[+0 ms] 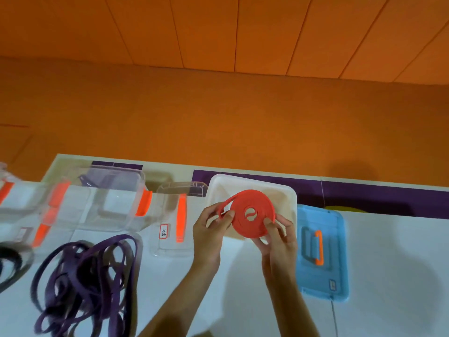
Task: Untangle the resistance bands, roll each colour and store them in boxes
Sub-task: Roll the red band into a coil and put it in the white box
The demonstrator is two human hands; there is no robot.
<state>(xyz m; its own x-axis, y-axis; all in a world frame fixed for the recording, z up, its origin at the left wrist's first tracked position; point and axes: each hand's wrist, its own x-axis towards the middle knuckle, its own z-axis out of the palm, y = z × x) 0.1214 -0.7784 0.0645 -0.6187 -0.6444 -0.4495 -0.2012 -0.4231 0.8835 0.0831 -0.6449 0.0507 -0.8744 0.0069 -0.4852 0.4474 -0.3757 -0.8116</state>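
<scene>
Both hands were raised in front of me, bare forearms coming up from the bottom edge and angling in toward each other. My left hand (209, 229) pinched the left rim of the red band roll (252, 216), thumb on top, fingers curled underneath. My right hand (279, 237) gripped the lower right rim, thumb pressed on the face, fingers wrapped behind. Wrists sat roughly level, palms turned inward, hands apart with the roll held between them.

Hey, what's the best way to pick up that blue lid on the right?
Grip the orange handle, probably coming straight down from above: the blue lid lies flat on the table with the handle facing up.
</scene>
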